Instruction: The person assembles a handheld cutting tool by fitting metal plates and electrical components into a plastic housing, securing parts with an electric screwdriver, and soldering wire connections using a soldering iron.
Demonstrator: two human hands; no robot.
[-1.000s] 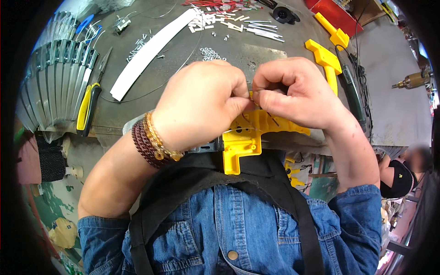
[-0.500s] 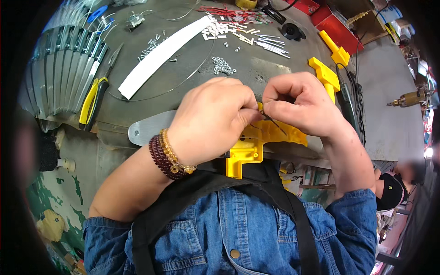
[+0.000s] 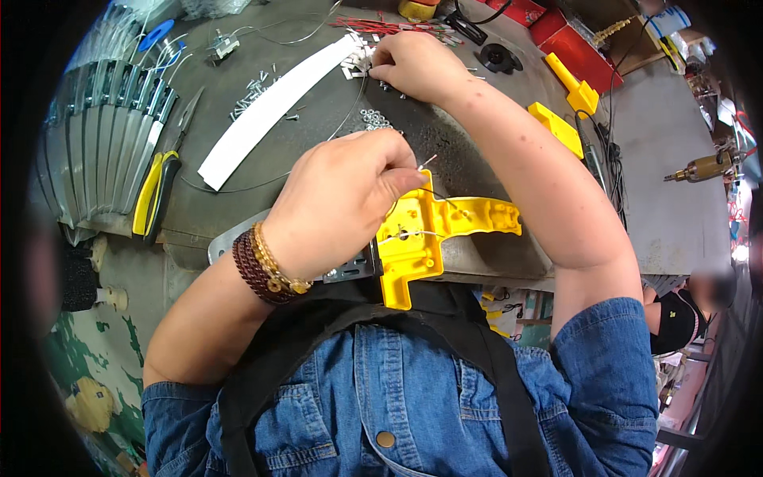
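Observation:
My left hand (image 3: 342, 191) is closed in a pinch on a thin wire (image 3: 430, 161), whose pale end sticks out past the fingertips. Below it lies a yellow plastic handle housing (image 3: 413, 262), its hollow side up, with thin wires running across it. A grey metal blade (image 3: 224, 238) extends from the housing's left, partly hidden under my left hand and wrist. Farther off, my right hand (image 3: 421, 67) reaches down with curled fingers to a pile of small white sleeves (image 3: 354, 63). Whether its fingertips hold a sleeve is hidden.
A curved white strip (image 3: 278, 111) lies among screws (image 3: 253, 94) and nuts (image 3: 373, 119). Yellow-handled pliers (image 3: 155, 195) and a row of blades (image 3: 103, 135) are at left. Red wires (image 3: 389, 26) lie behind; yellow housings (image 3: 556, 129) and a soldering iron (image 3: 593, 163) sit at right.
My right hand has left the spot beside my left hand and moved far across the bench to the white sleeves. My left hand stays over the housing, still pinching.

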